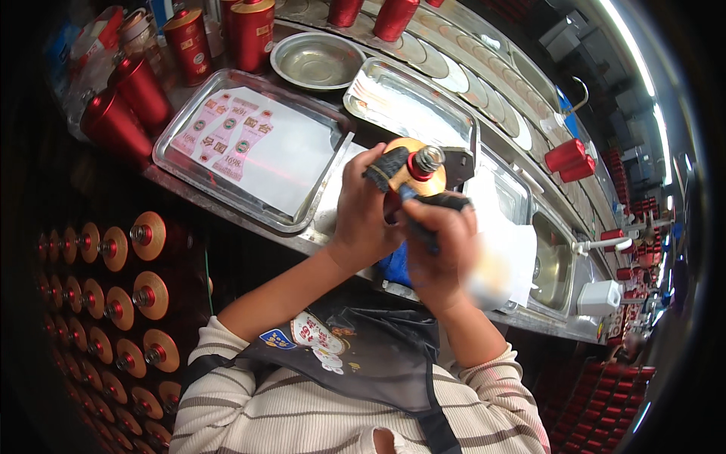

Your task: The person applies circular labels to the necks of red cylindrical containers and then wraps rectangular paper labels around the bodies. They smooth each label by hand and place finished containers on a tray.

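Note:
Above the workbench edge, my left hand [359,204] is wrapped round a red bottle with a gold shoulder [414,184] and a clear, ridged neck top. The bottle leans with its neck toward the camera. A dark fuzzy strip [387,166] lies over the gold shoulder at my left fingertips. My right hand [445,238], partly blurred, is closed at the near side of the bottle round a black and blue thing [446,200] whose kind I cannot make out. A metal tray [299,219] to the left bears white paper and pink printed labels [227,130].
Several red bottles [125,125] stand at the left end of the bench. Behind are a round metal bowl [318,60] and another metal tray [423,94], then a conveyor of round plates [454,76]. A sink [556,261] lies right. Racked gold-topped bottles [113,303] fill the lower left.

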### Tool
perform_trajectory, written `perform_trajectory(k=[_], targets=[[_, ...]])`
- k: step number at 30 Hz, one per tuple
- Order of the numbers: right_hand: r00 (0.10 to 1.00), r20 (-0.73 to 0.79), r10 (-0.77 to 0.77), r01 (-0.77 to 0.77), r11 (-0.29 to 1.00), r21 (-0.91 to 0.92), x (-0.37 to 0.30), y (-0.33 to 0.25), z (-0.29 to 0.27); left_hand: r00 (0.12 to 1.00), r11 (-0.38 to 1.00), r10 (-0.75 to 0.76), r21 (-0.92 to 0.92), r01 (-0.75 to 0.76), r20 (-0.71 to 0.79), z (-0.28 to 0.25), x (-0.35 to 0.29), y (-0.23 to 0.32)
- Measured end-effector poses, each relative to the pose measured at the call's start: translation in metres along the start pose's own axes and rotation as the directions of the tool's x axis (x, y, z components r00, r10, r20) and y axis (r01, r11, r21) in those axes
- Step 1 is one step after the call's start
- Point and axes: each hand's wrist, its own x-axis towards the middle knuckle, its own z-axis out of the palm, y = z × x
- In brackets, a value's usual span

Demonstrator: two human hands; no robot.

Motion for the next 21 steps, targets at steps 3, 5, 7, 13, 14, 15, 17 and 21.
perform_trajectory(k=[3, 5, 7, 13, 14, 15, 17, 21], targets=[[0.982, 0.12, -0.143, 0.098, 0.944, 0.315, -0.005, -0.015, 0.0, 0.996, 0.999, -0.042, 0.024, 0.044, -0.072, 0.009, -0.007, 0.0], [0.998, -0.044, 0.039, -0.031, 0.983, 0.18, -0.009, 0.001, -0.006, 0.999, 0.995, -0.044, 0.084, 0.046, -0.022, 0.007, -0.007, -0.001], [0.994, -0.109, 0.011, -0.001, 0.996, 0.085, -0.009, 0.015, -0.004, 0.999, 0.978, -0.031, 0.207, 0.025, 0.024, 0.011, -0.008, -0.005], [0.988, -0.078, 0.13, -0.106, 0.961, 0.255, -0.008, 0.026, -0.018, 0.995, 0.996, -0.059, 0.066, 0.064, -0.08, 0.009, 0.0, 0.007], [0.998, -0.039, 0.042, -0.034, 0.982, 0.184, -0.012, 0.031, -0.015, 0.995, 0.993, -0.064, 0.099, 0.072, -0.078, 0.008, 0.003, 0.008], [0.997, -0.073, 0.018, 0.0, 0.97, 0.245, -0.017, 0.028, -0.014, 0.995, 0.994, -0.087, 0.053, 0.09, -0.058, 0.007, 0.002, 0.008], [0.946, 0.085, 0.314, -0.32, 0.854, 0.411, -0.015, 0.02, -0.024, 0.994, 0.992, -0.111, 0.059, 0.111, 0.005, -0.002, 0.006, 0.01], [0.773, 0.119, 0.623, -0.578, 0.616, 0.536, 0.005, 0.049, -0.012, 0.971, 0.979, -0.199, 0.064, 0.192, 0.129, -0.017, 0.015, 0.008]])
